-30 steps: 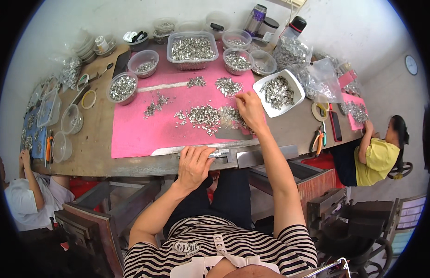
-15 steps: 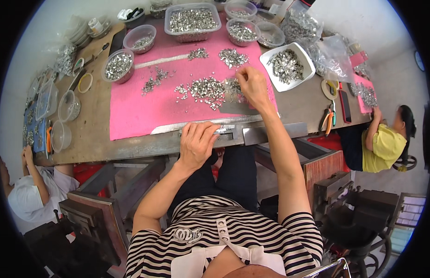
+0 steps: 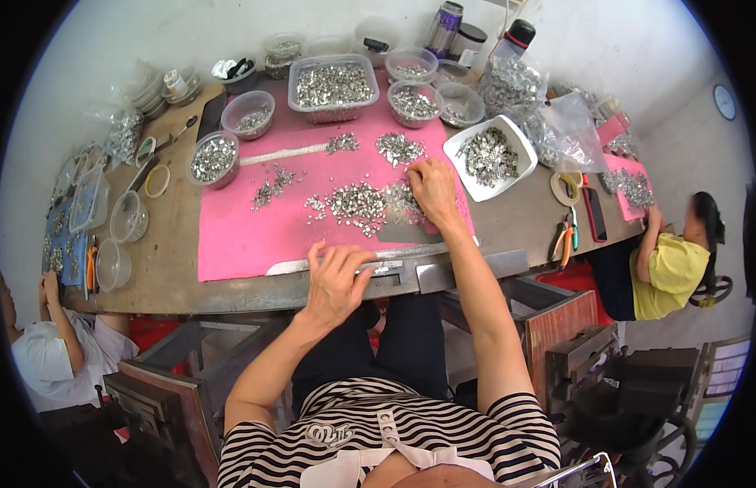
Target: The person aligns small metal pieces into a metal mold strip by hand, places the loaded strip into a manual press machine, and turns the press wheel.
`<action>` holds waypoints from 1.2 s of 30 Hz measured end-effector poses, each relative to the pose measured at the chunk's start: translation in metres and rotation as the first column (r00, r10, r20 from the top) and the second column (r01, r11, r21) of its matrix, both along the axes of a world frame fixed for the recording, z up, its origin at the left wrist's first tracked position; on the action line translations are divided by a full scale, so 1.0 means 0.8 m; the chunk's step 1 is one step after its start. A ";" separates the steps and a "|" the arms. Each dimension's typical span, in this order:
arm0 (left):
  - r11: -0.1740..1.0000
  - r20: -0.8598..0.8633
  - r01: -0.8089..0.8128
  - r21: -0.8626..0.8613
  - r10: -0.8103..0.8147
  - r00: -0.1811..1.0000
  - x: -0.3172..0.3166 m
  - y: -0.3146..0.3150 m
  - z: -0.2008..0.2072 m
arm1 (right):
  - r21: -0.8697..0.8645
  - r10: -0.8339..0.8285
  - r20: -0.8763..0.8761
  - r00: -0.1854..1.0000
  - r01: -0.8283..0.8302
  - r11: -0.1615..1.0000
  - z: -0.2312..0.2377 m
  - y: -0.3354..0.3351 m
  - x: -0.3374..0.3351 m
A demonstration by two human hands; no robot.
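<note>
At the bench's near edge my left hand (image 3: 337, 281) has its fingers spread beside a small slotted metal fixture (image 3: 386, 271); I see nothing held in it. My right hand (image 3: 433, 191) reaches over the pink mat (image 3: 240, 236), its fingers bent together at the right end of a pile of small silvery metal pieces (image 3: 355, 206). Whatever those fingertips hold is too small or hidden to make out. Under that wrist lies a flat grey plate (image 3: 401, 234). Right of the hand is a white square dish (image 3: 515, 180) with more metal pieces.
A large clear tub (image 3: 333, 106) and several round bowls (image 3: 211, 175) of pieces line the mat's far side. Smaller heaps (image 3: 400, 149) lie on the mat. Pliers (image 3: 567, 237), a phone (image 3: 594, 214) and tape rolls sit right. One person (image 3: 671, 264) works at right, another (image 3: 56, 342) at left.
The view has tilted up, showing bottles behind the tubs. My left hand's fingers have spread and lifted from the fixture. My right hand stays by the pile, its fingers bent.
</note>
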State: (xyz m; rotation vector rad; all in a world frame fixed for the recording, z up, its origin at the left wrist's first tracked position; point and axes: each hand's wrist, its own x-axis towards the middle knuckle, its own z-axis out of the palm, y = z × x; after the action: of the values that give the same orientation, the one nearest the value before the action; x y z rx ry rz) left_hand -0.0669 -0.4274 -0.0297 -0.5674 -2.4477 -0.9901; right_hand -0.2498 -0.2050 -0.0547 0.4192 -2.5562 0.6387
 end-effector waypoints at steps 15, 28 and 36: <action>0.976 -0.021 0.083 -0.203 -0.089 0.996 -0.219 0.029 -0.012 | 0.050 0.047 -0.073 0.996 -0.044 0.998 0.006 -0.001 -0.011; 0.965 0.048 0.074 -0.252 -0.064 0.997 -0.228 0.029 -0.010 | 0.038 0.105 -0.043 0.994 -0.103 0.994 0.013 -0.010 -0.022; 0.953 0.117 0.023 -0.302 0.013 0.993 -0.221 0.032 0.000 | 0.072 0.252 0.079 0.964 -0.258 0.963 0.063 0.027 0.108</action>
State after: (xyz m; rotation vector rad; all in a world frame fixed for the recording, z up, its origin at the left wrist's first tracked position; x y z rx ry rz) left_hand -0.2438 -0.4017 -0.0299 -0.6301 -2.7273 -0.6683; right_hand -0.1638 -0.1833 -0.0040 0.7775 -2.6237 0.6499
